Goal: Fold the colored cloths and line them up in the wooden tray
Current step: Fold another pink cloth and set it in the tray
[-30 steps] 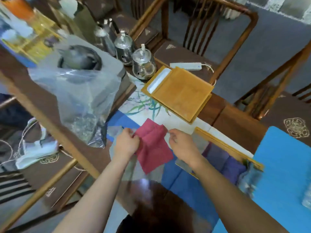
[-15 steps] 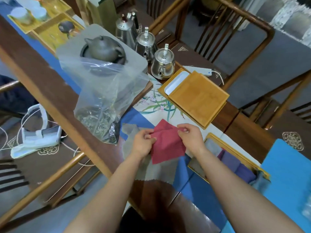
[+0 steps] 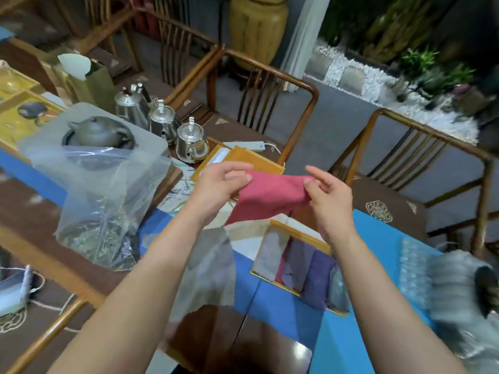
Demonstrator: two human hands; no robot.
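— Where is the cloth you're folding?

— Your soft red square cloth (image 3: 270,197) is lifted off the bench, stretched between your two hands. Your left hand (image 3: 220,186) pinches its upper left corner between thumb and fingertips; your right hand (image 3: 328,194) pinches the upper right corner, with the other fingers loosely spread above it. The cloth's top edge runs almost level from one hand to the other, and the rest hangs down to a point at the lower left.

— And the tray?

— The shallow rectangular wooden tray (image 3: 294,231) lies on the bench below your right wrist, under and a little to the right of the hanging red cloth. Folded cloths sit side by side in it: a grey one (image 3: 267,253) at the left, a sliver of red beside it, then a mauve one (image 3: 295,265), a purple one (image 3: 318,276) and a grey-green one (image 3: 337,290) at the right, partly hidden by your forearm.

— Anything else loose?

— A flat grey cloth (image 3: 208,268) lies spread on the bench between your forearms, left of the tray and apart from the red one. Farther left stands a clear plastic bag (image 3: 102,201), with three small silver metal teapots (image 3: 164,125) behind it.
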